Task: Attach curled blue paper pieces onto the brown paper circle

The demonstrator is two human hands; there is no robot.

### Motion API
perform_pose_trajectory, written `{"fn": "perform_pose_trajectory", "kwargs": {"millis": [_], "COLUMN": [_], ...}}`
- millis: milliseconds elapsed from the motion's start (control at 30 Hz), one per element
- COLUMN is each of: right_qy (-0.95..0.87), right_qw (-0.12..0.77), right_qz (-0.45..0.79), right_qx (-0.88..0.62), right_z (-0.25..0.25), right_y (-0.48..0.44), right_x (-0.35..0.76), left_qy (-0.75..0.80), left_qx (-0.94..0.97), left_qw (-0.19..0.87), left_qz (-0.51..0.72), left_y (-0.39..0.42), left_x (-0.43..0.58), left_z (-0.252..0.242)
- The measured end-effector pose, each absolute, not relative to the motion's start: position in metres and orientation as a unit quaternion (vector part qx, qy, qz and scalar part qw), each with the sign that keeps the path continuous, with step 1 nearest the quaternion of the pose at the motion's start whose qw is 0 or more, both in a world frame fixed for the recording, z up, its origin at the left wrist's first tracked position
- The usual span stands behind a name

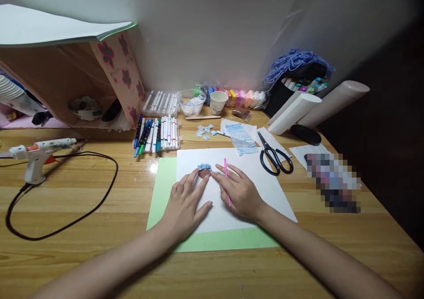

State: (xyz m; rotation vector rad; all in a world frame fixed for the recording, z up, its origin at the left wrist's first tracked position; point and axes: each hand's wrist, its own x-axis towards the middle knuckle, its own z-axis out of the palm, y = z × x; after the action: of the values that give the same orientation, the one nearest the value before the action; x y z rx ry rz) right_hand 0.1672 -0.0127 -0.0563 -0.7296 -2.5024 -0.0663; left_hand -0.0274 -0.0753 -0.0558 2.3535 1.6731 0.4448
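A small brown piece (204, 174) topped with crumpled blue-and-white bits (204, 167) lies on a white sheet of paper (265, 202). My left hand (185, 202) rests on the sheet with its fingers spread, fingertips touching the brown piece's left and lower edge. From the right, the index fingertip of my right hand (240, 191) reaches the piece's edge. A thin pink stick (227, 182) is held between the fingers of that hand. Under the white sheet shows a green sheet (228, 241).
Black-handled scissors (274, 155) and blue-coloured tissue (243, 138) lie behind the sheet, near small cut squares (205, 131). Markers (157, 133), a paper cup (218, 102) and a clear bowl (191, 103) stand farther back. At left is a glue gun (39, 155) with its looping cable (112, 179).
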Motion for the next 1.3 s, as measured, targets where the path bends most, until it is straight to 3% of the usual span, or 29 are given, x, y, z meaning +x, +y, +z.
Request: {"fn": "perform_pose_trajectory", "kwargs": {"millis": [567,833,1033,1300], "right_qy": [-0.904,-0.749,-0.761,-0.801], "right_qw": [0.31,0.44,0.405,0.383], "right_qz": [0.036,0.244,0.248,0.237], "right_qx": [-0.292,-0.431,-0.443,-0.395], "right_z": [-0.057,-0.058,-0.061,-0.06], "right_y": [-0.003,0.021,0.023,0.02], "right_x": [0.171,0.181,0.182,0.18], "left_qy": [0.566,0.587,0.607,0.62], "left_qx": [0.811,0.783,0.777,0.771], "left_qw": [0.017,-0.007,0.018,0.029], "left_qz": [0.149,0.204,0.164,0.143], "left_y": [-0.066,0.015,0.105,0.119], "left_x": [-0.029,-0.03,-0.02,-0.017], "left_z": [-0.052,-0.022,-0.031,-0.04]}}
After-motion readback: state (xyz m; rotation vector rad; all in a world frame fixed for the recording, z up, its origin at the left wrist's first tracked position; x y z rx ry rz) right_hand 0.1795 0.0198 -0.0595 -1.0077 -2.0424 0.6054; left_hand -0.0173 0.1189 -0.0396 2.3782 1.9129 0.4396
